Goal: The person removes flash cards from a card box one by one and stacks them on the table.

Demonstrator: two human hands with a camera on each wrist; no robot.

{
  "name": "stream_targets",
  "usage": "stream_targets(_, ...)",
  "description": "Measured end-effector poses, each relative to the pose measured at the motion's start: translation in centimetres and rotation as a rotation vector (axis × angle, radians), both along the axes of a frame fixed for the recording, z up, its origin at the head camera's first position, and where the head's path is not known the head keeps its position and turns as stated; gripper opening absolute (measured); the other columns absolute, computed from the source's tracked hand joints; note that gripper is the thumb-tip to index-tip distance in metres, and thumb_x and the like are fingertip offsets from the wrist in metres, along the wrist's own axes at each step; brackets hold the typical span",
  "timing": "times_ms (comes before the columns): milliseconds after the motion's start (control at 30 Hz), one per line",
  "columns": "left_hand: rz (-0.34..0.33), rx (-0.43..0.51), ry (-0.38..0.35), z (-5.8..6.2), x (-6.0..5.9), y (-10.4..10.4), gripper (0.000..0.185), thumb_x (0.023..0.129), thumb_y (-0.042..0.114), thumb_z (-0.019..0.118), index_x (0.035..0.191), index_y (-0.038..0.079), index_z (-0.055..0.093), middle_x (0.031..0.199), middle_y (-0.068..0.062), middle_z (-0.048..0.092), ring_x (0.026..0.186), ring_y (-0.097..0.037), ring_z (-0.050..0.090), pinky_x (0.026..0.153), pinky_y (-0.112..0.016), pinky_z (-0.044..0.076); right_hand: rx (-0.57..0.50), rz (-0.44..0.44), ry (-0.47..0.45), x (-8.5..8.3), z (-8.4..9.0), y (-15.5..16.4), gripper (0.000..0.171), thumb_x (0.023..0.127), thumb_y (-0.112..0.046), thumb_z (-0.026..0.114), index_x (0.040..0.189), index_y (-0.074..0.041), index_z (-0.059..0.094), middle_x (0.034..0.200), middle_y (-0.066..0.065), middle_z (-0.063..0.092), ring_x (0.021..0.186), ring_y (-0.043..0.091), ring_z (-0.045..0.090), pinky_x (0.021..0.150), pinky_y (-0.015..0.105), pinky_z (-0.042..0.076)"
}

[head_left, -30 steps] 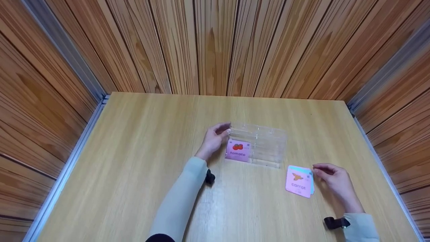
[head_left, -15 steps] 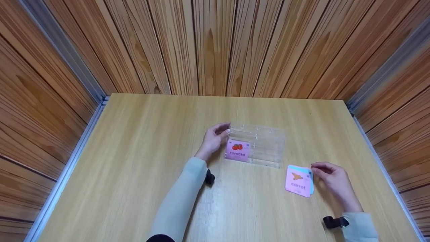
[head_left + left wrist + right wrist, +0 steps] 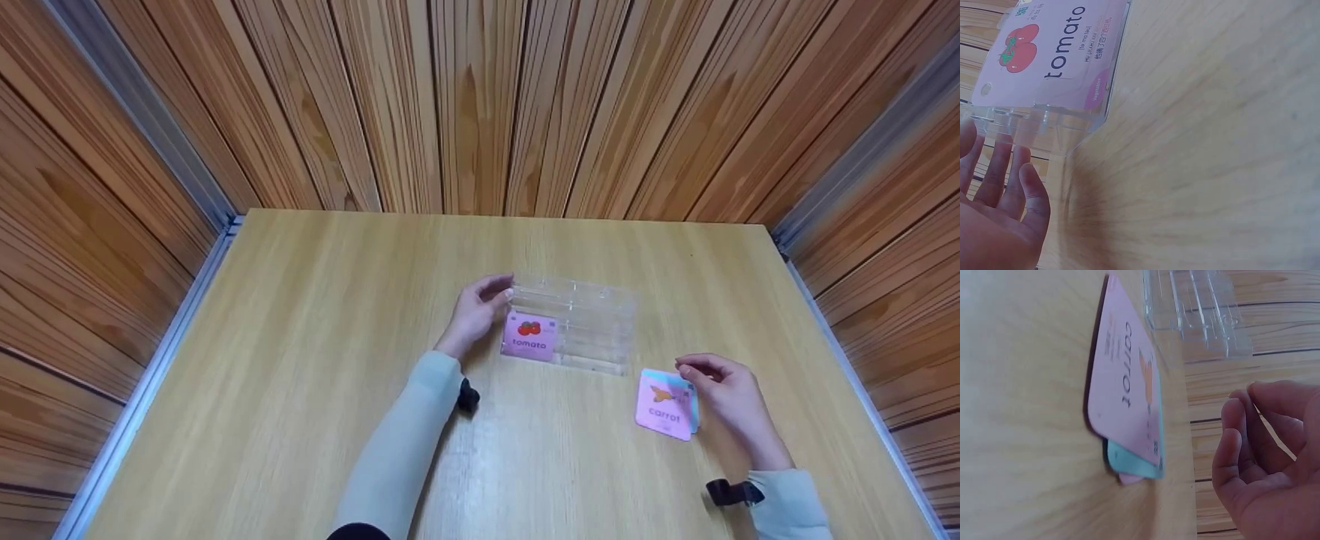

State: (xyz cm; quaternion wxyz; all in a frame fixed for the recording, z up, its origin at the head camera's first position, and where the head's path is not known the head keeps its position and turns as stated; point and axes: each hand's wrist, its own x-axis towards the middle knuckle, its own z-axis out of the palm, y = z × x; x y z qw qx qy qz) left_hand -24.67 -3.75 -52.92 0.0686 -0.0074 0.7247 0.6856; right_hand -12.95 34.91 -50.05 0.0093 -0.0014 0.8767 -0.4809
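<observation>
In the head view my left hand [image 3: 472, 319] holds the left side of a clear plastic stepped rack [image 3: 596, 330]. The left wrist view shows its thumb at the rack's edge and its fingers [image 3: 995, 177] partly behind it. A pink tomato card [image 3: 1044, 56] leans upright in the rack's front left slot. To the right of the rack lies a loose stack of cards, with a pink carrot card [image 3: 664, 406] on top and a blue card [image 3: 1131, 458] jutting out beneath. Over the stack's upper right corner hovers my right hand [image 3: 727, 394], fingers loosely bent, holding nothing.
The wooden table [image 3: 337, 300] has metal-framed wood-panel walls [image 3: 480, 105] at its back and sides. Black straps with small cameras are on both wrists, over light sleeves [image 3: 401, 442]. Another pink card [image 3: 1130, 478] peeks out under the blue one.
My right hand has moved left, from beside the card stack to over its upper right corner. The left hand and the rack have stayed in place.
</observation>
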Motion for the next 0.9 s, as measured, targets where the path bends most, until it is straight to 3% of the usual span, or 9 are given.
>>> stream_targets(533,0.012,-0.024,0.028,-0.1,0.1,0.2,0.038,0.097,0.018,0.066,0.135,0.016,0.062,0.129,0.007,0.063,0.124,-0.014,0.053,0.108,-0.032,0.039,-0.146,0.064,0.000,-0.9,0.5,-5.1,0.027,0.095,-0.017,0.071,0.115,0.002,0.070,0.113,0.022,0.068,0.093,0.016,0.065,0.072,0.023,0.056)
stream_targets(767,0.006,-0.012,0.021,-0.1,0.0,0.1,0.039,0.097,0.017,0.065,0.136,0.016,0.061,0.130,0.006,0.062,0.125,-0.015,0.053,0.109,-0.034,0.038,-0.158,0.094,0.060,-2.0,1.2,-7.8,0.026,0.094,-0.011,0.071,0.115,0.003,0.070,0.114,0.018,0.069,0.098,0.007,0.063,0.082,0.017,0.052)
stream_targets(900,0.014,-0.011,0.039,0.0,-0.1,0.1,0.035,0.097,0.016,0.065,0.133,0.017,0.063,0.128,0.004,0.063,0.123,-0.015,0.055,0.107,-0.033,0.040,-0.163,0.114,0.064,-2.6,1.9,-9.8,0.025,0.094,-0.003,0.068,0.117,0.006,0.068,0.115,0.021,0.068,0.102,0.014,0.064,0.086,0.017,0.051)
